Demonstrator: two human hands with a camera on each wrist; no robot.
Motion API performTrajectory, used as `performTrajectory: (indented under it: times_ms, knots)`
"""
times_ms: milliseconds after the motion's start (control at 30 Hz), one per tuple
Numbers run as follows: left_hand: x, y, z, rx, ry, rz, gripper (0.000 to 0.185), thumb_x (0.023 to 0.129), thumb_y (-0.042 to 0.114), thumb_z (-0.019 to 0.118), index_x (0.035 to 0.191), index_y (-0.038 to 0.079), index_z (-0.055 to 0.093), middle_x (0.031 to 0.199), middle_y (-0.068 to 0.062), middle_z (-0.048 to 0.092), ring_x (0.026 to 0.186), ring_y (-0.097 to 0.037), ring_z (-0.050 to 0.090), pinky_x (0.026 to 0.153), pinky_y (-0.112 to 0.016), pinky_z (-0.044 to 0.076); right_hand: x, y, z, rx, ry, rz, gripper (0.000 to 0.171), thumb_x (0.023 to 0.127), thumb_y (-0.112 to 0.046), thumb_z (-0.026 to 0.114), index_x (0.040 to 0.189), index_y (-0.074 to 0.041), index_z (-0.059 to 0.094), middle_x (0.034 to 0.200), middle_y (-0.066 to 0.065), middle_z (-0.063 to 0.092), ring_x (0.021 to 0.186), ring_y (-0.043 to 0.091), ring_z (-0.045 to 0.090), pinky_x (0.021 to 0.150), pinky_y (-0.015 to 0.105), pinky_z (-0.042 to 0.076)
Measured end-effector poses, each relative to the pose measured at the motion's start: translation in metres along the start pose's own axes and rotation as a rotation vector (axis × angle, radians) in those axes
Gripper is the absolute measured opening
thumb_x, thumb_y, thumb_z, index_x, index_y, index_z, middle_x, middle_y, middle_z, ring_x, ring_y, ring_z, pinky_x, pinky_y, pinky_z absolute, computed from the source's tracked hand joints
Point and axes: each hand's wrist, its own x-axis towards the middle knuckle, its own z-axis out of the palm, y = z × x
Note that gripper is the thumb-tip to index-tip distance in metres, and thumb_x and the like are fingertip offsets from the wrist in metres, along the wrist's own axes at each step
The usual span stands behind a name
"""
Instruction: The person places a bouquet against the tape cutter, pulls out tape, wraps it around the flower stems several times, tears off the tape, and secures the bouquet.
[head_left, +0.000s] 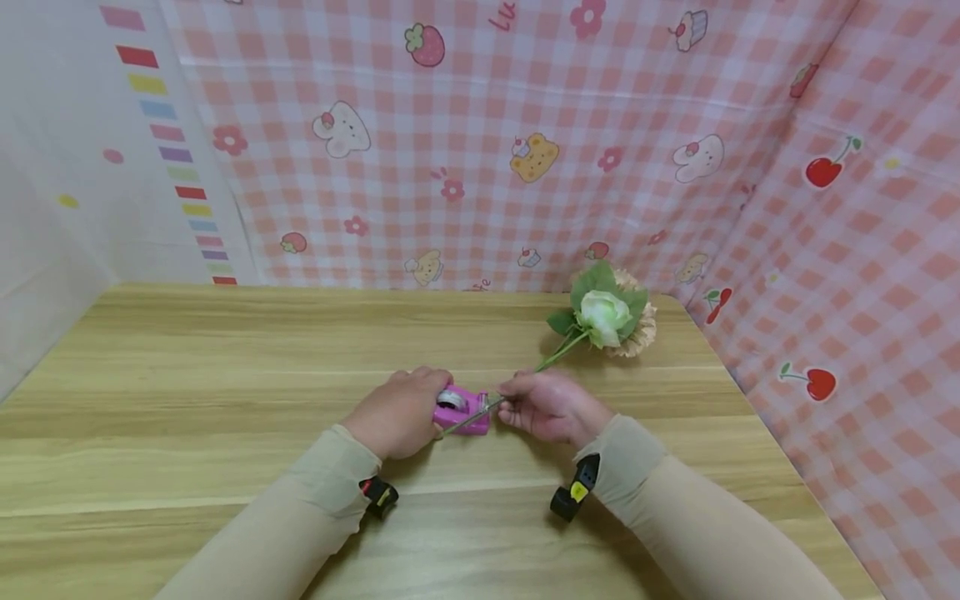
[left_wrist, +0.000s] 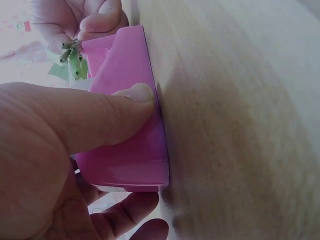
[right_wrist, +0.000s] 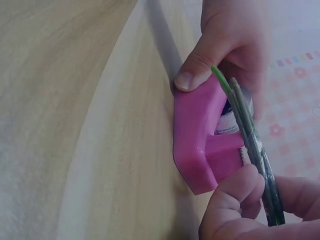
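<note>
A pink tape dispenser [head_left: 472, 425] stands on the table, and my left hand [head_left: 401, 412] grips its back end, thumb along one side in the left wrist view. Its tape roll [head_left: 452, 400] shows beside the fingers. Between thumb and fingers, my right hand [head_left: 551, 407] pinches a bundle of green flower stems [right_wrist: 243, 112]. Shiny clear film covers part of the bundle in the right wrist view. The cut ends slant across the dispenser, close to its toothed cutter [right_wrist: 243, 155]. At the far end of the stems are a white rose [head_left: 603, 317] with green leaves and a beige ruffled flower [head_left: 642, 335].
The wood-grain table [head_left: 225, 367] reaches back to a pink checked cloth [head_left: 465, 108] with cartoon prints. More checked cloth [head_left: 885, 250] hangs along the right side, and a white sheet [head_left: 60, 167] stands at the left. The blooms lie near the back right corner.
</note>
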Motion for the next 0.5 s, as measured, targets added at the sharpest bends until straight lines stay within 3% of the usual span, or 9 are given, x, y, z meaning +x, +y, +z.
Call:
performTrajectory:
  times_ms: [233, 500]
  knots:
    - [0.0007, -0.0007, 0.0015, 0.009, -0.001, -0.002, 0.061, 0.091, 0.021, 0.082, 0.145, 0.012, 0.055, 0.145, -0.009, 0.061, 0.126, -0.034, 0.060, 0.111, -0.049, 0.052, -0.0003, 0.0007, -0.0039, 0.040, -0.026, -0.035, 0.023, 0.103, 0.005, 0.053, 0.086, -0.009, 0.048, 0.086, 0.007, 0.068, 0.075, 0.015, 0.068, 0.077, 0.025, 0.062]
    - [0.0000, 0.0009, -0.0009, 0.003, -0.009, -0.010, 0.061, 0.092, 0.021, 0.080, 0.147, 0.012, 0.054, 0.148, -0.010, 0.060, 0.129, -0.035, 0.059, 0.113, -0.051, 0.050, 0.0001, 0.0022, -0.0061, 0.029, -0.028, -0.024, 0.025, 0.104, 0.005, 0.053, 0.082, -0.007, 0.056, 0.087, 0.007, 0.071, 0.079, 0.015, 0.072, 0.082, 0.025, 0.063]
